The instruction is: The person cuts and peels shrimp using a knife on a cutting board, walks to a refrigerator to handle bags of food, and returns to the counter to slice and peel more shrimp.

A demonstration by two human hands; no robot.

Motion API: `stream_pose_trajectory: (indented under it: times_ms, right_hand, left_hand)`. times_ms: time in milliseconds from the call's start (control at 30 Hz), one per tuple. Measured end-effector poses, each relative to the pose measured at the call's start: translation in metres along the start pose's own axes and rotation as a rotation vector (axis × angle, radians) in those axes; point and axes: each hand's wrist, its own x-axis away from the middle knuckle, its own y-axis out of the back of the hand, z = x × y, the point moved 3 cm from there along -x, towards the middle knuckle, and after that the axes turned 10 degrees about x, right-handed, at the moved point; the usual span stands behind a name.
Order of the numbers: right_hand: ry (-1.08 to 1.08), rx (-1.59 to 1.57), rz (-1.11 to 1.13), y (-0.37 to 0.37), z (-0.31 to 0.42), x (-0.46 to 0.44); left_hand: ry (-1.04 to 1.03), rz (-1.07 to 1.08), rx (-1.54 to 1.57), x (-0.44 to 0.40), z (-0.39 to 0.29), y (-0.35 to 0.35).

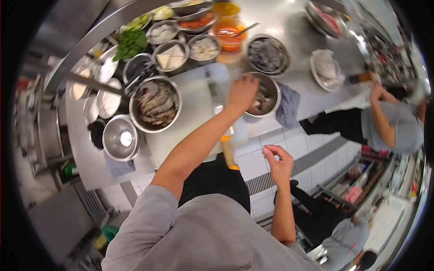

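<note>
Left hand (244, 94) is reaching into the steel bowl (275, 92) right of the cutting board (194, 88), grip hidden, cannot tell; right hand (279, 166) is hovering below-right, fingertips together; shrimp (158, 106) are filling the left-side bowl (133, 110), fewer lying rightward; handling is appearing partway.

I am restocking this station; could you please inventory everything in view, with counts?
counter: one, silver, centre
cutting board: at least one, pale, counter front
knife: one, yellow-tan handle, across board
shrimp: many, grey-brown, bowl left of knife
bowl: one, silver, below left hand
shiny bowl: one, silver, front left
leaves: bunch, green, back left
slabs: few, white, bowl behind board
containers: two, orange, back
cloths: two, grey, counter's front edge
plate: one, white, right
other bowls: several, mixed, around board
floor tiles: many, white, below
co-workers: two, grey tops, right
left hand: one, bare, over bowl
right hand: one, bare, beside counter
</note>
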Motion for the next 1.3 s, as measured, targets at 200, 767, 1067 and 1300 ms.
stream_pose_trajectory:
  times_ms: [200, 767, 1067, 1300]
  right_hand:
    - [0.218, 0.11, 0.114, -0.021, 0.047, -0.052]
    - [0.739, 0.472, 0.247, -0.238, 0.126, -0.139]
    - [0.801, 0.537, 0.299, -0.227, 0.155, -0.14]
    - [0.802, 0.574, 0.155, -0.217, 0.153, -0.134]
  left_hand:
    - [0.024, -0.31, 0.308, 0.055, 0.035, 0.129]
    - [0.367, 0.356, 0.06, 0.194, 0.159, 0.202]
    - [0.382, 0.471, 0.291, 0.181, 0.174, 0.21]
    - [0.452, 0.263, 0.432, 0.18, 0.183, 0.216]
